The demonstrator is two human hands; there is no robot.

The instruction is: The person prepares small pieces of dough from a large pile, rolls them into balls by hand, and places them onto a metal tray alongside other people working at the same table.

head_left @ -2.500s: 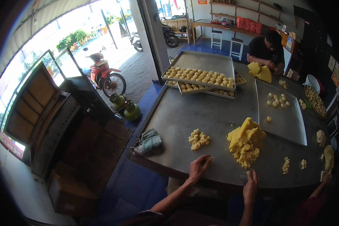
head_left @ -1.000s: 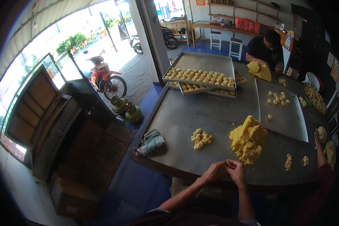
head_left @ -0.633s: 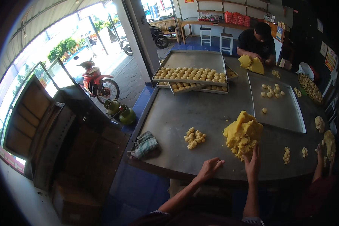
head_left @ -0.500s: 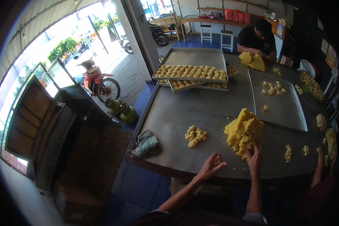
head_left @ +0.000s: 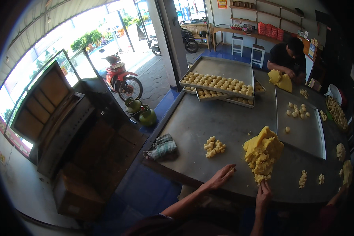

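On the metal table in front of me stands a tall, crumbly mound of yellow paste (head_left: 262, 151). The fingertips of my right hand (head_left: 264, 191) are closed at its near lower end, pinching a bit of the paste. To the left, my left hand (head_left: 222, 177) hovers low near the table's front edge, its fingers curled round a small pale piece of dough (head_left: 233, 170) that is mostly hidden. Beyond that hand lies a small pile of pale dough pieces (head_left: 214, 147).
Stacked trays of round dough balls (head_left: 220, 84) stand at the far side. A flat tray (head_left: 303, 137) on the right carries several balls. A checked cloth (head_left: 161, 147) lies at the left corner. A co-worker (head_left: 287, 59) sits far right by another yellow slab (head_left: 280, 80); another person's arm (head_left: 336, 196) shows lower right.
The view has swung left, so things appear shifted right and down. My right hand has drawn back to the mound's near end. My left fingers have closed further over the dough piece.
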